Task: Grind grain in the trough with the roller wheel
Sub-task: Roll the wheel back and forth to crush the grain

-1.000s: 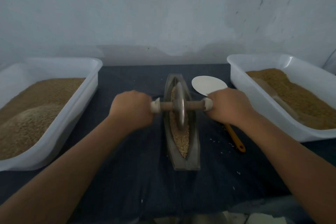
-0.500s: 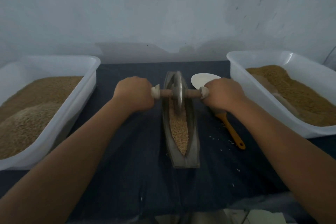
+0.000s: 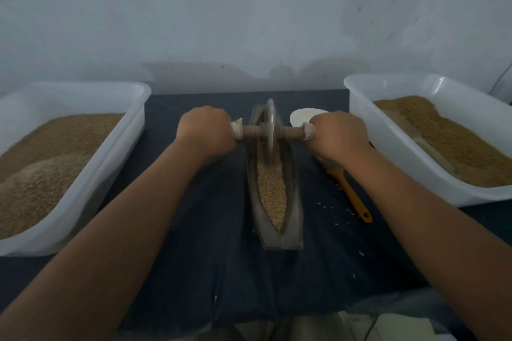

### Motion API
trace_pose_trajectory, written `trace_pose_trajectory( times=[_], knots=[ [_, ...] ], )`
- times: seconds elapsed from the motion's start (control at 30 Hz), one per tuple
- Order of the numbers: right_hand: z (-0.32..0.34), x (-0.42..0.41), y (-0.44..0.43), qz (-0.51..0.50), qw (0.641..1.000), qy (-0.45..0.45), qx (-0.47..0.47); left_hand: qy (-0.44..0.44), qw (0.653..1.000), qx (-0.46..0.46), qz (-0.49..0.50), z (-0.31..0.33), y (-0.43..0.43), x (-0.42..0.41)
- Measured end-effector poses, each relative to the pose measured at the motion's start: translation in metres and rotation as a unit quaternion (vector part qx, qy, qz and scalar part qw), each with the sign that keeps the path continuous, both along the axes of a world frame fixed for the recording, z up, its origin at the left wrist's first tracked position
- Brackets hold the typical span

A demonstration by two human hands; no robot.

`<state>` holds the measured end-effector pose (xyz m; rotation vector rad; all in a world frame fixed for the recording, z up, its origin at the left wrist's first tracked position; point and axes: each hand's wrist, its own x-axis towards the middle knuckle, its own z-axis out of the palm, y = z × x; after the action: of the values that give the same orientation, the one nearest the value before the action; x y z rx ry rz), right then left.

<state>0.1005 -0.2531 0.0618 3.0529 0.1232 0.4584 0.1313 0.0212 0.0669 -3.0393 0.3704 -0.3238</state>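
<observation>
Since the earlier frames, both hands and the roller wheel [image 3: 269,130] have travelled away from the camera along the trough [image 3: 273,183], from about its middle to its far end in the upper centre of the frame.

Head view: the wheel stands upright on edge in the far part of the trough, its wooden axle [image 3: 273,131] lying crosswise above the rims. Left of the wheel, the left hand [image 3: 206,133] has its fingers curled tight around one end of the axle. Right of the wheel, the right hand [image 3: 339,137] is wrapped the same way around the other end. Both forearms reach in from the lower corners of the frame.

Below the wheel, the grain [image 3: 272,191] fills the narrow, boat-shaped hollow of the trough down to its pointed near end at the centre of the frame. The trough rests lengthwise on a dark cloth [image 3: 194,230].

A white scoop with an orange handle [image 3: 350,194] lies on the cloth just right of the trough, its bowl partly hidden behind the right hand. A few loose grains [image 3: 327,205] are scattered on the cloth near that handle.

At the left edge sits a white tub [image 3: 130,130] heaped with brown grain. At the right edge a second white tub [image 3: 368,119] holds more of it. A pale wall [image 3: 249,14] fills the upper half of the frame.
</observation>
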Motion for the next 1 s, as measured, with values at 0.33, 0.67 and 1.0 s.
trace_pose_trajectory(
  times=[0.33,0.67,1.0],
  knots=[
    [0.004,-0.054,-0.020,0.084,0.992,0.094,-0.023,0.093,0.993,-0.023,-0.068,-0.031,0.037,-0.064],
    [-0.008,-0.033,-0.017,0.011,0.991,0.136,-0.005,0.063,0.995,0.033,-0.067,0.004,0.012,-0.035],
    [-0.003,-0.007,-0.007,-0.010,0.996,0.088,0.006,0.030,0.999,0.025,-0.016,0.008,0.001,-0.015]
  ],
)
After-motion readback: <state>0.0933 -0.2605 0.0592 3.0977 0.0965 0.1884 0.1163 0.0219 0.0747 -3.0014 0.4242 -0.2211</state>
